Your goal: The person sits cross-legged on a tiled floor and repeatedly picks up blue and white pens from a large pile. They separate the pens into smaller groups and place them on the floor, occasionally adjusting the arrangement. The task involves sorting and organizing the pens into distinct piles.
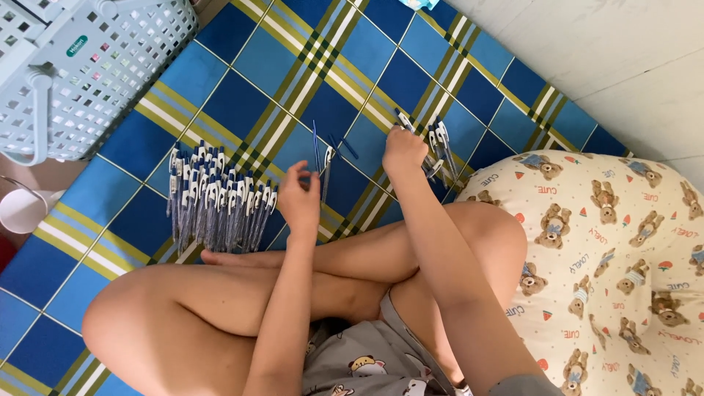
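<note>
The person sits cross-legged on a blue plaid mat (242,81). Both arms reach forward over the crossed legs.

Left hand (299,198): held just above the mat, fingers curled loosely inward, thumb and forefinger close together. A single pen (326,172) stands just beside the fingertips, nearly upright in the view. Whether the fingers pinch it or only touch it cannot be told. A few thin blue parts (339,147) lie on the mat just beyond this pen.

Right hand (403,152): lowered onto a small pile (438,150) of pens lying on the mat, next to the pillow. The fingers are bent down over the pile and are seen from the back, so the grip itself is hidden. Pens stick out from under the hand on its far and right sides.

Row of pens (216,202): a long, tight row of white-and-blue pens lies on the mat to the left of the left hand, tips pointing away from the person, near the toes of one foot.

Surroundings:
- A pale blue lattice basket (81,66) stands at the upper left, partly on the mat.
- A cream pillow (609,242) printed with bears lies at the right, touching the right knee.
- Pale floor tiles (616,51) show at the upper right.
</note>
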